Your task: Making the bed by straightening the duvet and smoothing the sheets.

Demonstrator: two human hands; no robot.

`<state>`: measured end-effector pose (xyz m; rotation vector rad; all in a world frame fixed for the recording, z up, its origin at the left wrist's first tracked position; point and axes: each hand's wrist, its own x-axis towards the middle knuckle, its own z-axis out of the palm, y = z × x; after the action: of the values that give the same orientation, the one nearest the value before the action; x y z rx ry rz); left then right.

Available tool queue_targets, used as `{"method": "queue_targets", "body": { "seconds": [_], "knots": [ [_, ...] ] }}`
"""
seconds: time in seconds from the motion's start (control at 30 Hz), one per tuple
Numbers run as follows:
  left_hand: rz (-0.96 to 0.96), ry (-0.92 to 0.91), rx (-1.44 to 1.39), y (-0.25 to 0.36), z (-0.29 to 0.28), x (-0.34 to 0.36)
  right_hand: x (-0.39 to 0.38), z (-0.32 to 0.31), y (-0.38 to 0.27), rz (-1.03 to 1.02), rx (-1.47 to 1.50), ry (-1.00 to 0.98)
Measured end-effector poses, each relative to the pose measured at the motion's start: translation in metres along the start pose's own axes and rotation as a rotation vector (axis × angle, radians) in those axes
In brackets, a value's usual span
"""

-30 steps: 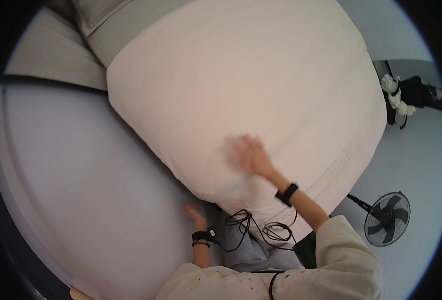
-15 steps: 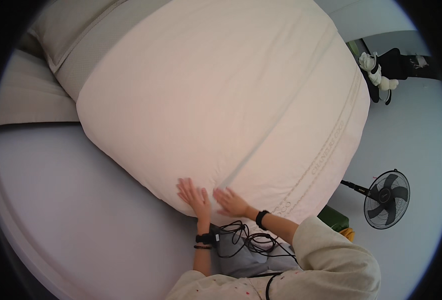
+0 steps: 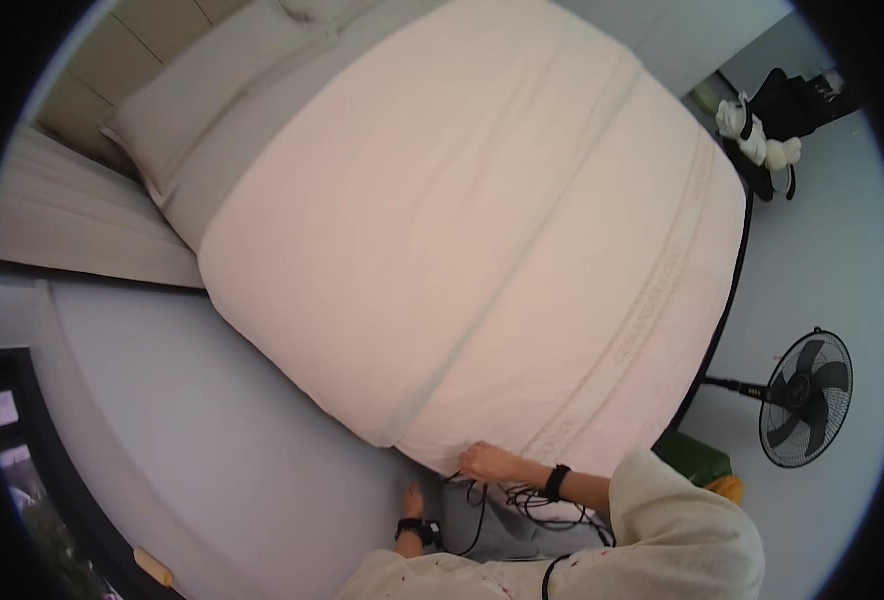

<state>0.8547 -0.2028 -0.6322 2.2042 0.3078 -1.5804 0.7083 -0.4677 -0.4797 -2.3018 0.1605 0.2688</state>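
A pale pink quilt (image 3: 482,230) with a grey stripe and a decorated band covers the bed. At its near edge, my right hand (image 3: 487,462) has curled fingers closed on the quilt's border. Lower and to the left, my left hand (image 3: 414,500) hangs beside the bed, just off the quilt; its fingers are foreshortened and I cannot make out their pose. Each wrist carries a black band. A tangle of black cable (image 3: 552,510) lies across my lap, under my right forearm.
A standing fan (image 3: 804,398) stands to the right, near a green bag (image 3: 697,458). Grey pillows (image 3: 192,100) rest at the far left. White plush toys (image 3: 752,130) sit beyond the bed's right corner. A dark-framed window (image 3: 37,500) lies at lower left.
Both hands were spread flat on the quilt. My right hand has moved down to the edge and closed; my left has dropped off the quilt. The view has shifted, showing the window.
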Motion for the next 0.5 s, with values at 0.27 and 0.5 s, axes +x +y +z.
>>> {"method": "queue_targets", "body": {
  "seconds": [0.27,0.5],
  "knots": [
    [0.357,-0.043,-0.370,0.016,0.127,-0.086,-0.241,-0.298,-0.172,-0.406,0.081,0.855],
    [0.931,0.258,0.174,-0.027,0.245,-0.175,-0.504,-0.371,-0.386,-0.972,-0.165,1.197]
  ]
}}
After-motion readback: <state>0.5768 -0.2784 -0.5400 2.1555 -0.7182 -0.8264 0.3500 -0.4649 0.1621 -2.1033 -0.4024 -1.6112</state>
